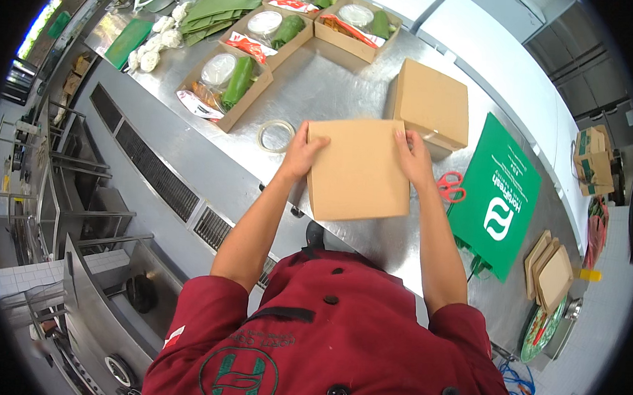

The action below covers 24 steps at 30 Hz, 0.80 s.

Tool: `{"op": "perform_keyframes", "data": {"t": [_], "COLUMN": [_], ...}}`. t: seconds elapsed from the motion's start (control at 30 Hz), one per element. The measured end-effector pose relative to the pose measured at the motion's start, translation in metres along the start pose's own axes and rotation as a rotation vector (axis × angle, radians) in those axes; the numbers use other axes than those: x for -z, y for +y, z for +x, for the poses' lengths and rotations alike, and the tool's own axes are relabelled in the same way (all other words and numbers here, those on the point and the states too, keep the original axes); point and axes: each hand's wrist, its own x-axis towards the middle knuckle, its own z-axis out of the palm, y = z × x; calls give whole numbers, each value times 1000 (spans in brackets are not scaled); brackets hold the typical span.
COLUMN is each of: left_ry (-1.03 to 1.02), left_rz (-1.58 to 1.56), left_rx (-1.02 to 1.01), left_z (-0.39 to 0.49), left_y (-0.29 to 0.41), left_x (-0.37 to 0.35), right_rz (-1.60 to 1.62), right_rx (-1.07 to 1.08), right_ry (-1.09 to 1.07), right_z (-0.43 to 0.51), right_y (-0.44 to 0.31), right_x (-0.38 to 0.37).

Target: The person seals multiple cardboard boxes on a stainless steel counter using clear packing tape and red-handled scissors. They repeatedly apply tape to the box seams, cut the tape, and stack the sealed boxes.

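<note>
Between my two hands is a closed brown cardboard box [359, 173], over the front edge of the steel table. My left hand [303, 153] grips its left side, thumb on top. At the far right corner, my right hand [415, 155] has its thumb on the lid and fingers along the side. A roll of tape [276, 122] lies just left of my left hand. Red-handled scissors [451, 186] rest beside my right wrist, partly against a green bag [499, 200] with white print. Behind the held box stands another closed cardboard box [432, 103].
Several open cardboard boxes [252, 97] with green leaf-wrapped rolls, lidded tubs and packets stand at the back left. Beyond are cut leaves [219, 8], white bundles [162, 40] and a green board [128, 43]. Cardboard trays [554, 274] and a green patterned plate [535, 334] sit right.
</note>
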Motion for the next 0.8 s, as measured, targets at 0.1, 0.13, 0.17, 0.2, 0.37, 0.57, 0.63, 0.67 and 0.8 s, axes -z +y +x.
{"op": "perform_keyframes", "data": {"t": [0.1,0.13,0.17,0.2,0.37,0.57,0.63,0.67,0.8], "left_ry": [2,10,8,-2,-22,-27,-49,-59,55], "left_rz": [-55,-8,-4,-2,65,37,23,17,583], "left_rx": [-14,-43,-35,-24,4,18,86,119,-53], "left_z": [-10,-12,-12,-13,-6,-7,-6,-5,-4], "left_y": [-6,-3,0,2,1,6,10,10,5], "left_x": [1,-1,-1,-2,2,-2,-2,-2,5], "right_rz": [-98,-111,-125,-142,-90,-13,23,41,185], "right_rx": [58,38,19,-7,19,-56,-87,-115,-117], "right_ry": [17,0,-17,-29,-96,-113,-104,-94,-136], "right_z": [-4,-3,-1,1,20,13,8,5,2], "right_y": [3,1,-1,-2,10,10,13,13,7], "right_x": [-3,-2,-1,2,1,0,-3,-5,-8]}}
